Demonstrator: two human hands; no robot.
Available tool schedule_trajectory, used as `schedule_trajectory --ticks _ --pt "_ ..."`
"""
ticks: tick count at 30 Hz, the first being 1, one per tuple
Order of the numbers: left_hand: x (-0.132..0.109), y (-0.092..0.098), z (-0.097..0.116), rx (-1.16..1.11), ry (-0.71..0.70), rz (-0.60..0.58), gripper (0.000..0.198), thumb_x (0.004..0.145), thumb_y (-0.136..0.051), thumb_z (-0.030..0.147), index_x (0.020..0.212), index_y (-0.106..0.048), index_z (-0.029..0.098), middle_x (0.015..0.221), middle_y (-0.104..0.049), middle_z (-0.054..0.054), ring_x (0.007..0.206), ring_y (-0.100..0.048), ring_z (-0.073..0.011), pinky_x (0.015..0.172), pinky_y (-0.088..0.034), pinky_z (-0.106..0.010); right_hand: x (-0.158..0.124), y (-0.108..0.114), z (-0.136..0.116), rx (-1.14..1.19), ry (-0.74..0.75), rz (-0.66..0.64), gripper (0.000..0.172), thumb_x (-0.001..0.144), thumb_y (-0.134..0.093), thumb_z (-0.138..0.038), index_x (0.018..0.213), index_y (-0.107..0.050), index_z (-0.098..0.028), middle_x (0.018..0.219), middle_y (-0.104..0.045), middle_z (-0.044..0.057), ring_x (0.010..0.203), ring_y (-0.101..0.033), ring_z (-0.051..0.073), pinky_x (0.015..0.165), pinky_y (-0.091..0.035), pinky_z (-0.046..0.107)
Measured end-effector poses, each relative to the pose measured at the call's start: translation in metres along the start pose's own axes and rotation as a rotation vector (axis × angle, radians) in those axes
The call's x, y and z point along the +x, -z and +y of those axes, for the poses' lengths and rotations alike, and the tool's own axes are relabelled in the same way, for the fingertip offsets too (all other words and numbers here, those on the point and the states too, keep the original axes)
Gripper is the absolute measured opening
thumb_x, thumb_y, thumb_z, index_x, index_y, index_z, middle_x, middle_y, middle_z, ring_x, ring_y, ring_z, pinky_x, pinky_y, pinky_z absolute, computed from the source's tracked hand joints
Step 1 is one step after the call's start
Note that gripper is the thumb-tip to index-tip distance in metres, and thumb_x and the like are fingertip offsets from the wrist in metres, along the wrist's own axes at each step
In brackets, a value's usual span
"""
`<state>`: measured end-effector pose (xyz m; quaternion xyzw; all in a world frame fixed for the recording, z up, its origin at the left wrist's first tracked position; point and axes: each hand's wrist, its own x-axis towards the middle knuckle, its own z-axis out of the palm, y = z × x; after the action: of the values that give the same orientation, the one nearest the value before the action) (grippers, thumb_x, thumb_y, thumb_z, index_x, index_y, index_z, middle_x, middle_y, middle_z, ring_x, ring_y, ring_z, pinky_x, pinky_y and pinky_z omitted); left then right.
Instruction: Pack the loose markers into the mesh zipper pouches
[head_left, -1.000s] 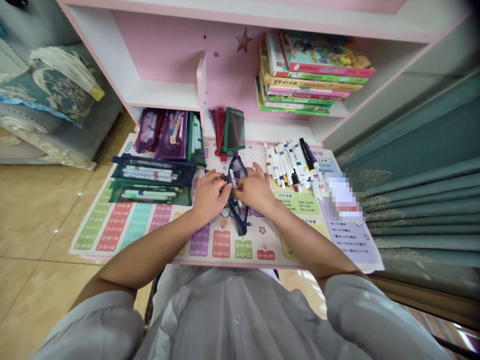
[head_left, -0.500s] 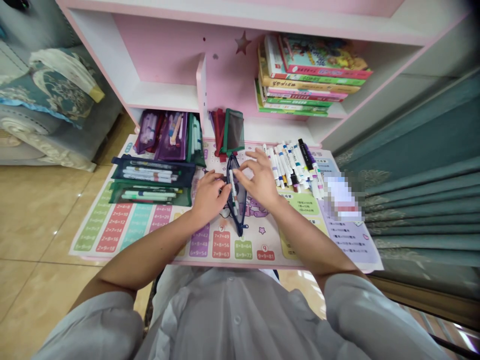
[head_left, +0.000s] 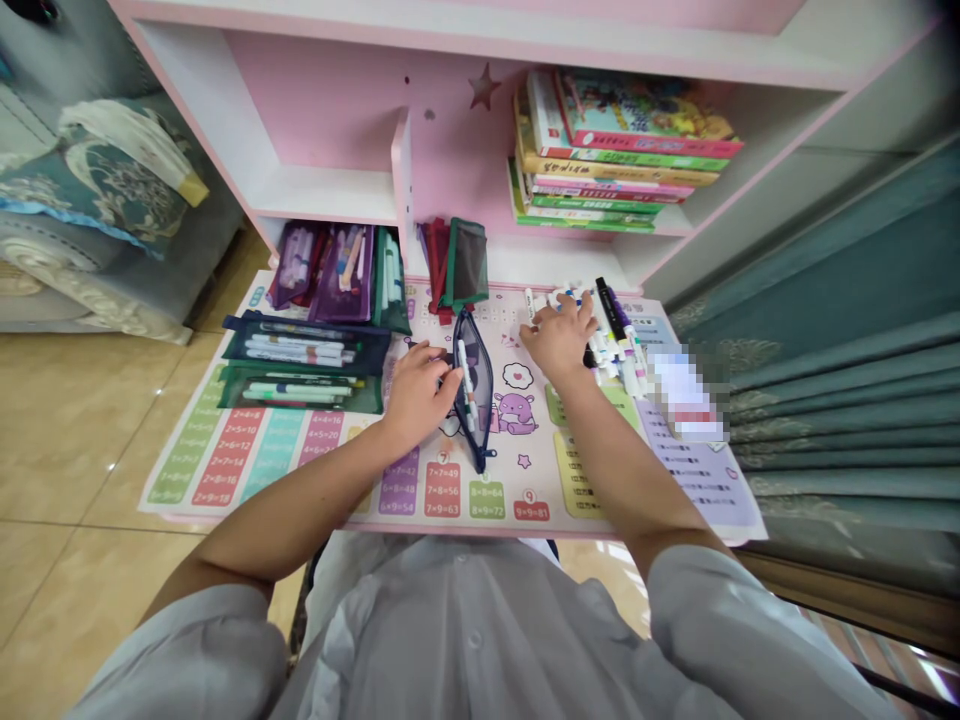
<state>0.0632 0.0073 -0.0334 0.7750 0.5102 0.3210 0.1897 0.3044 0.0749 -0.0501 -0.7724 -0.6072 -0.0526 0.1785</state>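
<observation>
patterned mat below; left hand grips the navy pouch, right hand spread wide over markers.

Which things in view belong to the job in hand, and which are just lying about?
Seemingly part of it:
open navy pouch, at the left hand
loose markers, under the right hand
filled pouches
red and green pouches behind

Seemingly lying about:
stacked books
sofa cushion
pixelated object
</observation>
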Motion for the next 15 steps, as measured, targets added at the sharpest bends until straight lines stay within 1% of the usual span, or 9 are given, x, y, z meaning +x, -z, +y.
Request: schedule_trajectory --ticks 5,8,15 --pt "-0.0003 0.0008 0.0006 0.005 0.002 0.005 0.03 0.092 -0.055 0.032 0.066 -0.064 0.02 0.11 -0.071 -0.008 0.123 -0.058 -0.0293 0.113 -0.044 -0.051 -0.0018 -0.0011 -0.0006 -0.001 -0.008 -0.003 0.031 0.08 -0.058 -0.027 0.103 -0.071 -0.011 0.15 -0.044 0.024 0.149 -0.019 0.047 0.11 -0.022 0.073" --pt "-0.0006 0.0005 0.001 0.009 0.002 0.011 0.03 0.092 -0.056 0.032 0.066 -0.065 0.02 0.11 -0.071 -0.008 0.123 -0.058 -0.0298 0.112 -0.045 -0.05 -0.0021 -0.0012 0.0001 0.001 -0.009 -0.026 0.035 0.08 -0.055 -0.027 0.104 -0.071 -0.009 0.15 -0.042 0.026 0.149 -0.017 0.048 0.109 -0.021 0.076" --pt "-0.0003 -0.0003 0.0011 0.014 0.001 0.013 0.03 0.092 -0.056 0.031 0.065 -0.064 0.02 0.109 -0.071 -0.008 0.123 -0.059 -0.0296 0.111 -0.046 -0.051 -0.0028 -0.0034 0.0001 -0.029 -0.003 -0.075 0.04 0.082 -0.048 -0.027 0.104 -0.074 -0.006 0.151 -0.042 0.026 0.149 -0.018 0.048 0.108 -0.023 0.077"
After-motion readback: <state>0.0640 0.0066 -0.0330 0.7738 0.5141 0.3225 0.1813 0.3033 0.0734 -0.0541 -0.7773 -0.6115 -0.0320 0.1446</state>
